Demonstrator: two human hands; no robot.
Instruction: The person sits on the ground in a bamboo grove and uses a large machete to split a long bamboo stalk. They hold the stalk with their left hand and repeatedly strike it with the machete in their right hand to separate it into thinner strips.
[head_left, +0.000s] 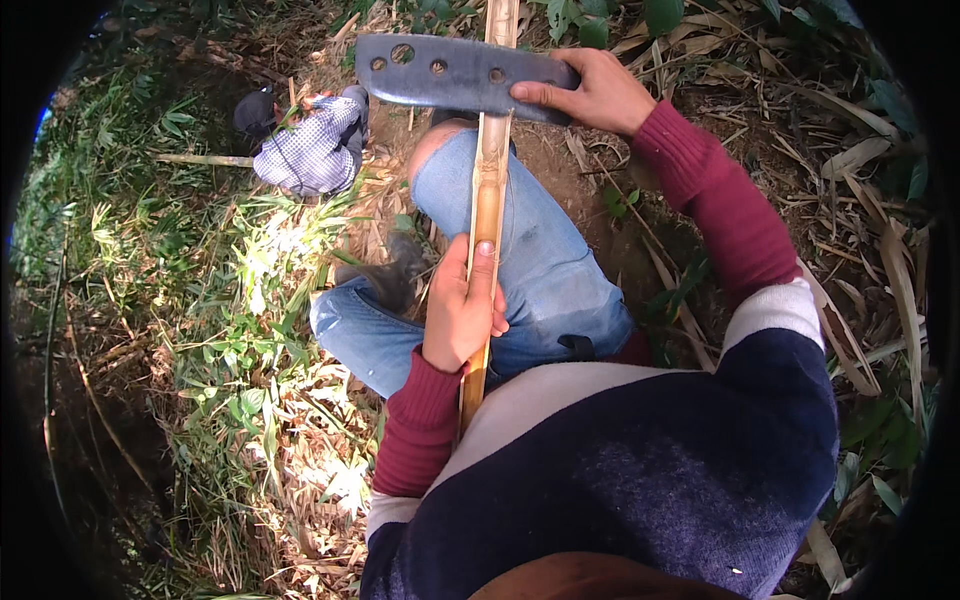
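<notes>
Both hands are occupied: the left hand [462, 310] is wrapped around a split bamboo length [488, 200], thumb laid along its front and the other fingers partly lost behind it, while the right hand [598, 90] grasps one end of a broad grey blade [450, 75] pierced with holes, thumb pressed on the near face and most of the fingers out of sight behind. The blade lies crosswise over the bamboo and covers a stretch of it; whether its edge bites in cannot be told. Above the blade the bamboo runs out of view at the top, and its lower end disappears between the left sleeve [415, 420] and the dark and white sweater [620, 460]. Blue jeans [540, 250] show behind the bamboo, and a boot [395, 275] beyond the lower leg is too shaded to make out well. At upper left crouches a co-worker [310, 150] in a checked top, hands hard to discern, beside a thin pole [205, 159]. A brown shape [590, 580] is cut off at the bottom edge, its kind unclear.
</notes>
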